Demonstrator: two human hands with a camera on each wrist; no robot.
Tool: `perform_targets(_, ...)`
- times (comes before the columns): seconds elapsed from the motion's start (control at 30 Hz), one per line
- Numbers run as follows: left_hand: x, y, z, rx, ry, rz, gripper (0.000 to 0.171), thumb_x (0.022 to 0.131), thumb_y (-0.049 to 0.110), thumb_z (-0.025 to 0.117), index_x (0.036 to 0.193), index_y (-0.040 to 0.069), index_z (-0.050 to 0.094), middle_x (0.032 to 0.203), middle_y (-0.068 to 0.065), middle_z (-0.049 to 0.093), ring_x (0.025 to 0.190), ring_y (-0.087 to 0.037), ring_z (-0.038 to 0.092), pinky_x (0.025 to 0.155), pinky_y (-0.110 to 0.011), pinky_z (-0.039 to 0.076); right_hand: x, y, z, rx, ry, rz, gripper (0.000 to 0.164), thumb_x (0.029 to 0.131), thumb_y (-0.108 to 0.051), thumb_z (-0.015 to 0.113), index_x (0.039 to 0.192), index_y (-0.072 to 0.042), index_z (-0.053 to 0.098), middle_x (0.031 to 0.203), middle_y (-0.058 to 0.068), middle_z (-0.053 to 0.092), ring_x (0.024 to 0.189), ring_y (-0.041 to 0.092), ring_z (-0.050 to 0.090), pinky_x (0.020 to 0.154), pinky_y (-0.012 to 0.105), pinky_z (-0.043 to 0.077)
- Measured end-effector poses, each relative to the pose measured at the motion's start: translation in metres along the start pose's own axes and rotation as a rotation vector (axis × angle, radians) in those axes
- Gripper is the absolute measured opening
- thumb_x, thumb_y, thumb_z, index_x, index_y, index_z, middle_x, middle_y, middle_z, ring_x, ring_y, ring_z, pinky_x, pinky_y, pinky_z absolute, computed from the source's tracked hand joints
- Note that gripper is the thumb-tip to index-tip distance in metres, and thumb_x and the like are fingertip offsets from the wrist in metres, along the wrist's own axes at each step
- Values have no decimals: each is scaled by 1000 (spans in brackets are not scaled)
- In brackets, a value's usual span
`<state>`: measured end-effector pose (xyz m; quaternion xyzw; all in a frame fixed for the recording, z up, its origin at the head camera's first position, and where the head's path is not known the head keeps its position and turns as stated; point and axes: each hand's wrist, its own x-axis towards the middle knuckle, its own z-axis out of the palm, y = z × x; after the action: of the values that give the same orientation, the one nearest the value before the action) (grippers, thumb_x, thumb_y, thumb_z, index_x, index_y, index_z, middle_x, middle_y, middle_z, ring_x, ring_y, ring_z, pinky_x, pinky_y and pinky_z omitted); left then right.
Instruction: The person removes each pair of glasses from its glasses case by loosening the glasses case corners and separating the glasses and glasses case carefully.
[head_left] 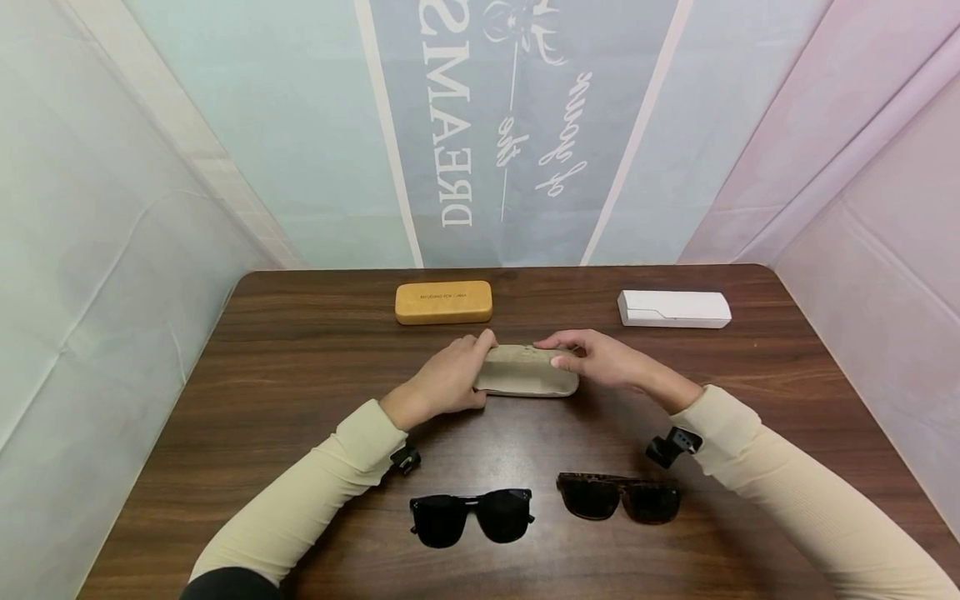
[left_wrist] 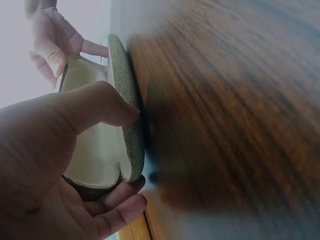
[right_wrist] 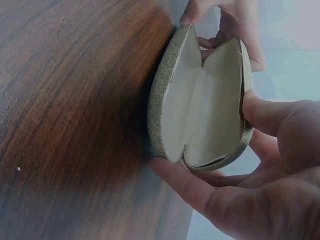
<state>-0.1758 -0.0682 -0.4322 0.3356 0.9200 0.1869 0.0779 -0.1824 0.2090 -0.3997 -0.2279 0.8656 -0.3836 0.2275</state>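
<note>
Left hand point(head_left: 442, 385) and right hand point(head_left: 596, 358) hold one beige case point(head_left: 525, 372) by its ends, in the middle of the table point(head_left: 300, 358).
The hands' fingers curl round the case, which is open a little, rough cloth outside, smooth cream inside. Three cases in all: an orange case point(head_left: 443, 302), the beige one, a white case point(head_left: 673, 308). Two pairs of glasses: black sunglasses point(head_left: 472, 515), brown sunglasses point(head_left: 619, 497).

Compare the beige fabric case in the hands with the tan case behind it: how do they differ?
The beige fabric case is partly open, gripped by both hands; the tan case lies shut and untouched. The beige one looks woven and greyish, the tan one smooth and orange-brown. Both are oblong glasses cases on the table.
</note>
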Motion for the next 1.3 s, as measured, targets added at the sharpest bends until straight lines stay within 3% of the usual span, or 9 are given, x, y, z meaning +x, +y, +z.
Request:
perform_targets(0.67, -1, 4, 0, 26, 7, -15, 64, 78, 12, 84, 128, 8, 44, 116, -13, 59, 105, -26, 58, 90, -40, 49, -1, 1, 0, 27, 3, 11, 37, 104, -12, 59, 141, -7, 60, 144, 22, 54, 131, 41, 50, 101, 56, 45)
perform_targets(0.93, 0, 7, -1, 91, 23, 28, 56, 77, 9, 84, 116, 9, 44, 103, -10, 58, 92, -26, 57, 77, -42, 52, 0, -1, 4, 29, 20, 22, 33, 99, -11, 66, 132, -8, 66, 140, 19, 58, 127, 38, 54, 103, 55, 44)
perform_targets(1.3, -2, 8, 0, 119, 23, 2, 57, 77, 11, 84, 117, 10, 44, 108, -12, 59, 94, -26, 59, 71, -41, 55, -3, -1, 5, -66, 42, 16, 34, 99, -15, 68, 133, -14, 66, 138, 18, 60, 122, 35, 58, 99, 55, 46)
